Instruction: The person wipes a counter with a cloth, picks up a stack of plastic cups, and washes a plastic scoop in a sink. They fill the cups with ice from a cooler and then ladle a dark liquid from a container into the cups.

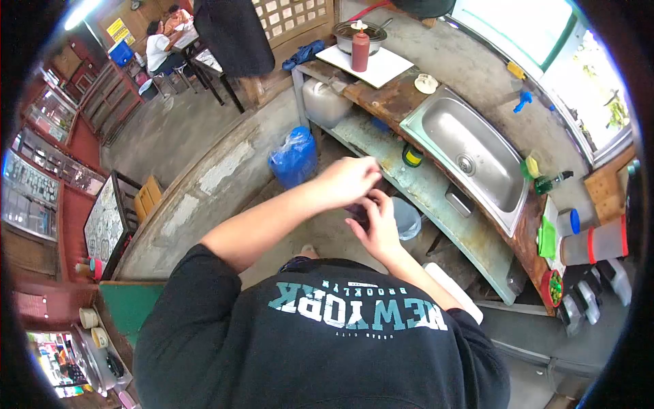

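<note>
A small dark item (pixel 358 210) is sitting between the two hands, in front of the chest and well to the left of the sink (pixel 463 146). Fingers are covering most of it, so only a purplish-black patch is showing. Its kind, its long axis and the way it is pointing cannot be told.

The left hand (pixel 347 180) is curling over it from above, fingertips pinching its top. The right hand (pixel 379 225) is cupping it from below, fingers closing round it.

Beyond the sink's far end, a red bottle (pixel 360 49) is standing upright on a white board (pixel 392 68) on the rusty surface (pixel 381 99). A blue bag (pixel 294 157) is slumping on the floor left of the sink, beyond the hands.
</note>
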### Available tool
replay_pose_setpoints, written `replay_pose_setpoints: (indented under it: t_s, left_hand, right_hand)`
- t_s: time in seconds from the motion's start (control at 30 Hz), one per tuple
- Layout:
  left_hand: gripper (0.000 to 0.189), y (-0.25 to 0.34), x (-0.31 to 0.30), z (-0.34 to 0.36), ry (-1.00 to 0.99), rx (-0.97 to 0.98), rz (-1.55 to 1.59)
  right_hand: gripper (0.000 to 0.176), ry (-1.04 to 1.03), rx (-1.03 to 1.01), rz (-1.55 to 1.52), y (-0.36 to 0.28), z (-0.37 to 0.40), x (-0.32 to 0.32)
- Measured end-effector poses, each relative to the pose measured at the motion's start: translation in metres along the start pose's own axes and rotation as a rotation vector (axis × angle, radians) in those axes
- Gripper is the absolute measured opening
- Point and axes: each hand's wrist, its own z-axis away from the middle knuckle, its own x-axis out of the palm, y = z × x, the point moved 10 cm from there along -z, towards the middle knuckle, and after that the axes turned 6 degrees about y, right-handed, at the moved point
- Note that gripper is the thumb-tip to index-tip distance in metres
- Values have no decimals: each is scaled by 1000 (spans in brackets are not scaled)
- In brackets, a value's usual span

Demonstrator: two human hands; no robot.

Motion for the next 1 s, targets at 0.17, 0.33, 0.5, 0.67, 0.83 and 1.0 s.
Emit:
replay_pose_setpoints:
  t_s: [0.17, 0.33, 0.5, 0.67, 0.83, 1.0]
  left_hand:
    - [21, 41, 43, -89, 28, 278, -245]
    - [21, 39, 65, -163, -83, 487, -260]
    - [35, -2, -46, -265, 181, 491, 185]
    - [86, -207, -127, -408, 670, -117, 43]
    - [94, -267, -123, -473, 569, -192, 12]
    - [86, -276, -133, -477, 665, -96, -25]
  right_hand:
    - [69, 242, 84, 304, 90, -39, -6]
    - [54, 635, 401, -193, 208, -87, 2]
    - [32, 1060, 530, -726, 257, -151, -12]
    - [24, 1113, 457, -549, 276, -224, -33]
    - [31, 592, 206, 259, 289, -322, 0]
    - [32, -71, 56, 330, 360, -370, 151]
